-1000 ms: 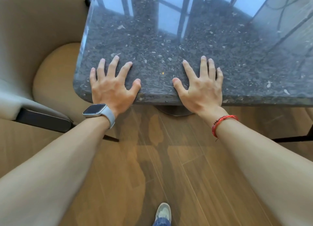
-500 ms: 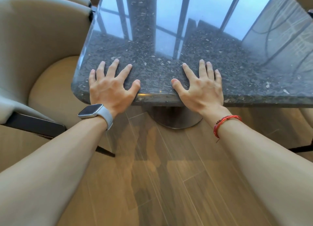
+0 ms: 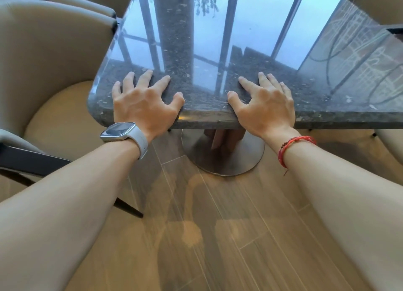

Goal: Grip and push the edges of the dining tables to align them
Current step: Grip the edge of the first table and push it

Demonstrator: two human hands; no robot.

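A dark speckled stone dining table (image 3: 207, 118) with a glossy top stands in front of me on a round metal base (image 3: 222, 160). My left hand (image 3: 144, 103), a watch on its wrist, lies palm down on the near edge close to the rounded left corner, fingers spread and straight on the top. My right hand (image 3: 266, 107), a red bracelet on its wrist, lies the same way further right, heel at the edge. Both arms are stretched out. No second table shows in this view.
A beige padded chair (image 3: 50, 77) stands tight against the table's left side, its dark leg (image 3: 128, 205) reaching onto the wooden floor (image 3: 218, 236). Another beige chair (image 3: 390, 142) shows at the right edge, and one more at the far right corner.
The table has slid away from me with both hands still flat on its edge; my arms are straighter, and the round base, hidden before, now shows under the top.
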